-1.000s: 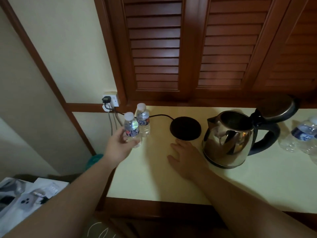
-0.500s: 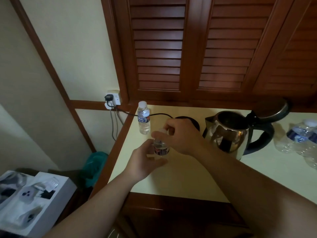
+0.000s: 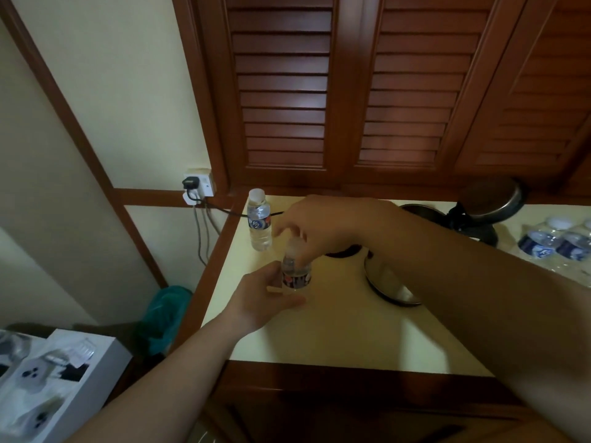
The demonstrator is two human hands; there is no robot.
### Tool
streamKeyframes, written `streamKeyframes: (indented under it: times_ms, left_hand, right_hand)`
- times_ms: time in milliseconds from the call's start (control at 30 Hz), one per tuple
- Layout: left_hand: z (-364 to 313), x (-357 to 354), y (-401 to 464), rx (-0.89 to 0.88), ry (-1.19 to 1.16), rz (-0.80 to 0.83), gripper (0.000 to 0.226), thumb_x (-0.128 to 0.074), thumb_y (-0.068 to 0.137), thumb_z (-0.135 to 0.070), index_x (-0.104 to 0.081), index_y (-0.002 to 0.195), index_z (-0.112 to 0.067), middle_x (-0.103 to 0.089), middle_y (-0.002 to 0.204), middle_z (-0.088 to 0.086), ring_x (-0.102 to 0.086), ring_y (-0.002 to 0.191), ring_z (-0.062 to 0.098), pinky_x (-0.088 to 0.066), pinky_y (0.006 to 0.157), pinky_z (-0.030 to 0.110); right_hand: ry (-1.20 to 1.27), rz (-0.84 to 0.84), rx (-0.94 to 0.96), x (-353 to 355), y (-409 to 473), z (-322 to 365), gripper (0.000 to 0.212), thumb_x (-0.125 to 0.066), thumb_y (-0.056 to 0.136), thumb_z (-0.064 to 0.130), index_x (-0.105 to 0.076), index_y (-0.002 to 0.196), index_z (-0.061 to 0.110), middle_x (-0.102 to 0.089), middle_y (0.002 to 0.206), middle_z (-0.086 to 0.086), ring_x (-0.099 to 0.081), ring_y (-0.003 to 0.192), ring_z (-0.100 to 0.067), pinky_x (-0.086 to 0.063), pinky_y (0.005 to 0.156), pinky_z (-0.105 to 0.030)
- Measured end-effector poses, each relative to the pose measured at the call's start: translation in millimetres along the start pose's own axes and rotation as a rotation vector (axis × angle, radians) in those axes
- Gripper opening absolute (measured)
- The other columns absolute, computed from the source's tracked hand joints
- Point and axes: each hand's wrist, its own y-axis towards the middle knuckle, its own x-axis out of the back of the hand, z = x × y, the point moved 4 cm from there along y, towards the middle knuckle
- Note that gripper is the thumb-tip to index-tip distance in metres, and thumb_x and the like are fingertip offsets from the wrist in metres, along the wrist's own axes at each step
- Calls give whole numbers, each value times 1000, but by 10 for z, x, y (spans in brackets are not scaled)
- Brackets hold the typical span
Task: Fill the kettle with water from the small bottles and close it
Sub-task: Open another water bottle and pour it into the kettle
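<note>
Left hand (image 3: pixel 260 298) grasps the small water bottle (image 3: pixel 295 273); right hand (image 3: pixel 323 230), at twelve o'clock, pinches its cap (image 3: pixel 295 243). Twist steadily, bottle upright.

Hotel-like room: louvred wooden shutters (image 3: pixel 345 84), kettle (image 3: pixel 460 238), complimentary water bottles (image 3: pixel 553 244).

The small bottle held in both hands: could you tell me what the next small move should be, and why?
Probably twist the cap off. The left hand grips the small bottle around its label, and the right hand has its fingers curled over the cap, which looks still on. The kettle stands behind the right forearm with its lid up, ready for pouring.
</note>
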Motion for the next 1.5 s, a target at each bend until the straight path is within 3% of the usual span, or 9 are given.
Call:
streamKeyframes:
  times_ms: [133,233,300,600,933,1133,1233,1400,1500]
  left_hand:
    - [8,-6,13,-8,-10,17,54,-94,69,-45,-68,116,-40,-74,104,-17,-65,98,-6,-55,77,13]
    - [15,-2,27,7,-4,37,53,-93,69,-47,-68,116,-40,-73,107,-19,-65,99,-6,-54,77,11]
    - [17,-1,31,13,-22,44,52,-92,71,-45,-68,116,-39,-74,108,-18,-65,99,-6,-55,78,14]
    - [54,-20,1,0,-52,-40,50,-92,69,-43,-66,113,-39,-72,99,-15,-68,90,4,-60,83,37]
    - [-111,-182,22,-136,-120,-71,56,-87,81,-28,-58,129,-30,-71,108,-27,-66,102,-9,-49,79,5]
    - [-411,-238,236,-234,-81,-75,53,-84,83,-37,-56,128,-36,-71,112,-18,-67,101,-1,-55,82,20]
    - [-644,-246,410,-261,-40,-61,50,-83,83,-39,-55,125,-39,-68,109,-19,-66,96,-5,-54,78,20]
    - [-1041,-201,685,-318,59,-92,60,-83,81,-43,-53,132,-38,-67,109,-16,-66,92,3,-53,77,24]
    - [-1274,-151,850,-388,166,-87,62,-84,81,-41,-56,135,-34,-64,112,-13,-62,100,11,-47,78,27]
  right_hand:
    - [-38,-72,-51,-64,78,3,39,-72,95,46,-45,72,30,-52,75,6,-52,65,-12,-34,57,-26]
    - [-2,-49,20,-26,61,51,9,-75,93,27,-74,95,19,-68,88,5,-65,79,-12,-50,68,-28]
    - [27,-60,52,56,21,77,17,-74,90,19,-80,106,19,-67,91,13,-64,83,-7,-49,71,-22]
    - [213,-104,-326,-691,-260,-497,29,-84,85,27,-69,109,23,-66,103,5,-64,91,-12,-53,75,-26]
    - [263,-388,-397,-1601,-653,-598,49,-62,101,47,-59,141,19,-59,128,1,-56,117,-17,-48,97,-31]
    - [223,-635,-426,-1938,-1431,-875,31,-60,93,51,-63,82,22,-55,81,10,-53,71,-10,-48,60,-31]
    - [163,-728,-573,-2022,-1777,-1100,35,-63,89,51,-53,70,24,-49,71,12,-49,68,-11,-44,62,-31]
    - [50,-526,-925,-2077,-2035,-1611,68,-44,86,78,-66,120,24,-60,116,0,-53,116,-26,-48,94,-42]
    - [161,-399,-969,-2115,-2025,-1683,96,-29,88,88,-31,162,27,-27,168,-10,-18,157,-29,-20,127,-48]
